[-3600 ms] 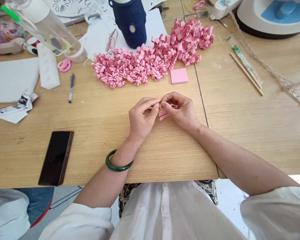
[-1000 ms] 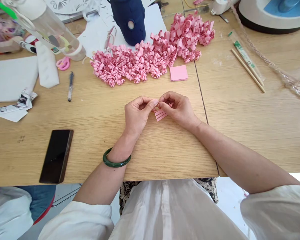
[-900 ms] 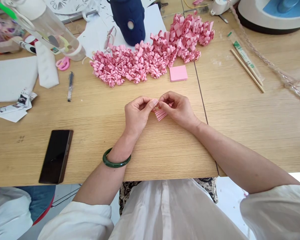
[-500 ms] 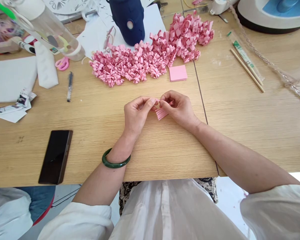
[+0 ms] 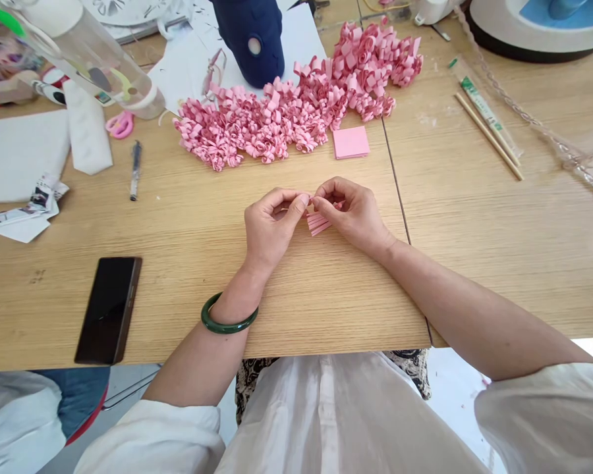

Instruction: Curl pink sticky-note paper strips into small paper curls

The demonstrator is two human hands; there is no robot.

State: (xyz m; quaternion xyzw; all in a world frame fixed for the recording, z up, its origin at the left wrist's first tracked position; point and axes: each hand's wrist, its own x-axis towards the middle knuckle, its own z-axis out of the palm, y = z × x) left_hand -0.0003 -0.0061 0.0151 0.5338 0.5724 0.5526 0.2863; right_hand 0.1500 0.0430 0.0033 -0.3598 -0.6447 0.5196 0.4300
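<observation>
Between my two hands is a small piece of pink paper [image 5: 318, 224], cut into a fringe of narrow strips. My left hand [image 5: 273, 220], with a green bangle [image 5: 228, 327] at the wrist, pinches a strip at the paper's upper left between thumb and forefinger. From the right, my right hand [image 5: 348, 209] grips the paper with thumb and curled fingers, hiding much of it. Both sets of fingertips nearly meet, just above the wooden table [image 5: 326, 296]. Beyond them lies a stack of pink paper squares [image 5: 350, 143], and behind that a long heap of curled pink paper [image 5: 277, 122].
A phone [image 5: 109, 309] lies at the table's front left. Farther back are a pen [image 5: 135, 171], pink scissors [image 5: 120, 125], a clear bottle [image 5: 113, 62] and a dark blue cup [image 5: 254, 43]. Wooden sticks [image 5: 489, 137] and a twisted cord [image 5: 528, 118] lie right. Another person's sleeve [image 5: 20, 415] shows lower left.
The fingertips of both hands have drawn slightly closer together at the strip. The view has shifted a little; the other things lie as before.
</observation>
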